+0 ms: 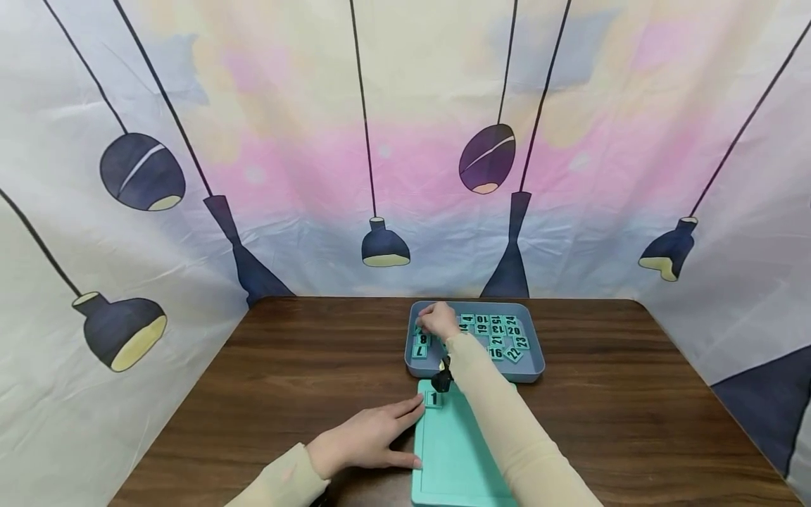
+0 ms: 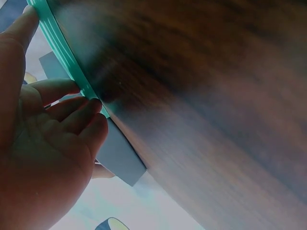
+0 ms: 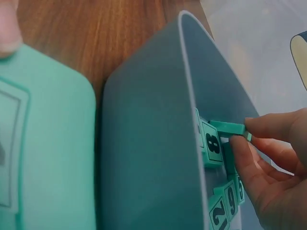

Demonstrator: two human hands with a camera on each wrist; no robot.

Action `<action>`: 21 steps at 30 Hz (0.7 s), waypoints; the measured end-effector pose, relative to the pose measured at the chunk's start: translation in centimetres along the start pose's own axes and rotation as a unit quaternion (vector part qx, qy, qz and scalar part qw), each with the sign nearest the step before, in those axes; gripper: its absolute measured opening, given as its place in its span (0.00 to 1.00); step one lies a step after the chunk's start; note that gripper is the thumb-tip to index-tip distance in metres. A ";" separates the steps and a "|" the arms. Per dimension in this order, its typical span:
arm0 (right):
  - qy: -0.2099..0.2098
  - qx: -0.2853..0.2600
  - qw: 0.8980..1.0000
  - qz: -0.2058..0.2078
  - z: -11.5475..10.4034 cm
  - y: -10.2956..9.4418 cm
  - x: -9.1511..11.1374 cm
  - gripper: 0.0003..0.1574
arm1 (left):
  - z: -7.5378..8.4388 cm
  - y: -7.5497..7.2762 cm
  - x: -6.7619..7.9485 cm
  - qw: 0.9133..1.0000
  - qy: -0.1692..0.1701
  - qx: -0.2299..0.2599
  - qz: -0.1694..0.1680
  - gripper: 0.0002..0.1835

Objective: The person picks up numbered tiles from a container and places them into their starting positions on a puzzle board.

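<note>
My right hand (image 1: 440, 321) reaches into the left back part of a blue-grey tray (image 1: 437, 367). In the right wrist view, its thumb and fingertips pinch a green number tile (image 3: 229, 127) whose printed face is turned away. Beside it lies the tile marked 8 (image 3: 212, 143). My left hand (image 1: 367, 440) lies at the left edge of a mint-green board (image 1: 450, 451), thumb and fingers spread and touching that edge. One tile marked 1 (image 1: 434, 399) sits in the board's upper left corner. The left wrist view shows the fingertips along the board's side (image 2: 64, 50).
Several loose number tiles (image 1: 497, 329) lie in the tray, some turned at angles. The tray stands just behind the board on a dark wooden table (image 1: 317, 352). A printed cloth (image 1: 431, 176) with lamp pictures hangs behind the table.
</note>
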State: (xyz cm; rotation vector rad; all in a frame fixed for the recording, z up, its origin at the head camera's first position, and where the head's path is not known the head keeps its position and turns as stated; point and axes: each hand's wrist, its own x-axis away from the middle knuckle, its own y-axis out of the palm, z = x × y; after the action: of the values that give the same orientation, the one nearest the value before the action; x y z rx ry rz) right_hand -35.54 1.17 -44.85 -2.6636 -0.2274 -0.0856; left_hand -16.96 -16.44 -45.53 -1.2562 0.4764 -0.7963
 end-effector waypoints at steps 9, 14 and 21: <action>-0.014 0.006 1.000 -0.003 -0.2 -0.8 0.5 0.14 | 0.0 0.1 0.0 1.000 -0.004 0.001 -0.002 0.45; -0.038 -0.004 0.999 -0.009 -0.8 -2.4 1.5 0.15 | 0.1 -0.1 0.0 1.000 -0.010 0.008 -0.009 0.46; -0.056 -0.023 0.998 -0.026 -0.6 -4.9 3.0 0.19 | 0.2 -0.2 0.0 1.000 -0.008 0.014 -0.007 0.46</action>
State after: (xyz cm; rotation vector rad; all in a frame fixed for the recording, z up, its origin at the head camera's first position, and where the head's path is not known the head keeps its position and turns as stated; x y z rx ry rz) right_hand -33.42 5.64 -41.86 -2.7121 -0.3342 0.0431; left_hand -16.86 -16.31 -45.30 -1.2414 0.4418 -0.8013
